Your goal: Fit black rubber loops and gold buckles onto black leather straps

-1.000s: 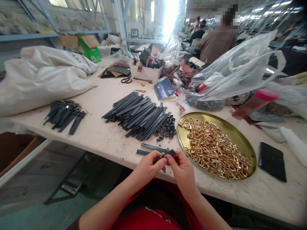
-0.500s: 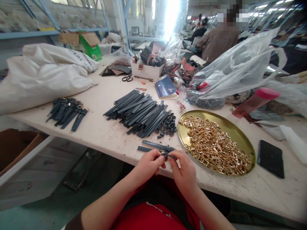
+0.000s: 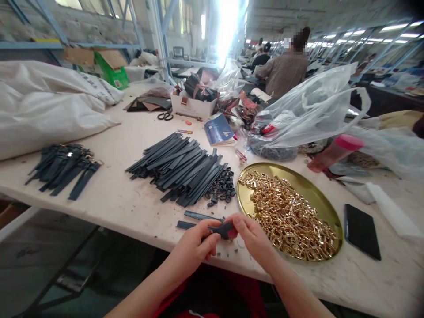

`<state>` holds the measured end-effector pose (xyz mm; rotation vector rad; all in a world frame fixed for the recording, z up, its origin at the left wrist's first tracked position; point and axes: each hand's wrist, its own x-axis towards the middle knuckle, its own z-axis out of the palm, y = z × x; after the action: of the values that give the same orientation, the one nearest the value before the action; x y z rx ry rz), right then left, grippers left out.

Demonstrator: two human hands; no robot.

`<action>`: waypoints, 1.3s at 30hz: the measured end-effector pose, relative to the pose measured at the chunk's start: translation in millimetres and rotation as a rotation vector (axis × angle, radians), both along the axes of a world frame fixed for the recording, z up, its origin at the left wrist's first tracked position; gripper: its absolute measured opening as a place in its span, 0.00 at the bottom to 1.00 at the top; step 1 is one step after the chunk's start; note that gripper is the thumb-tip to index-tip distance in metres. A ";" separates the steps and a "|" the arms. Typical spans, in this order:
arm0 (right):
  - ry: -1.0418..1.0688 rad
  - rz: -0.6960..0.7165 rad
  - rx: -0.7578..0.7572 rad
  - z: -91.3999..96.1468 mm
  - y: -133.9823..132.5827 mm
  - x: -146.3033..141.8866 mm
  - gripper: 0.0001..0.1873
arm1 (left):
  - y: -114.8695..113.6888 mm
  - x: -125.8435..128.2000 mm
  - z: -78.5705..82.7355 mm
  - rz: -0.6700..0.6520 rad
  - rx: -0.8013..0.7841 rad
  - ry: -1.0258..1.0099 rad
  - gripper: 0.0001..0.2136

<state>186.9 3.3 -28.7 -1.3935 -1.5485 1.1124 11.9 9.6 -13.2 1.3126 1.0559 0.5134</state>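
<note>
Big workshop, long white table (image 3: 126,203) in front of me. Both my hands are at its near edge. My left hand (image 3: 195,243) and right hand (image 3: 252,236) are each pinched tight on one dark strap (image 3: 222,229), held between them just over the tabletop. Right beside my right hand sits the gold tray (image 3: 243,201), heaped with brass buckles (image 3: 291,218). The strap pile (image 3: 182,165) and black loops (image 3: 221,187) lie farther back.

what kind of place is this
Probably a leather-goods factory floor: a pile of straps on a long table, a tray heaped with gold buckles, another person at benches behind. The left hand and right hand hold one strap.
</note>
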 end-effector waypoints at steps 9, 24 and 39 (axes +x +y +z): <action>-0.827 -0.096 0.286 -15.4 87.6 39.9 0.05 | 22.1 2.0 -5.1 0.092 -0.010 0.086 0.12; 0.338 0.079 -0.346 16.1 10.1 -4.1 0.18 | 8.3 2.7 -1.1 0.101 0.177 0.215 0.11; 0.225 -0.102 -0.085 11.2 -28.4 -22.6 0.14 | -19.0 1.0 15.3 0.032 0.250 0.072 0.10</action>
<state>164.3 -25.0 -17.5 -1.3364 -1.2701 1.2384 12.9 -9.4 2.1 1.5448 1.0991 0.6419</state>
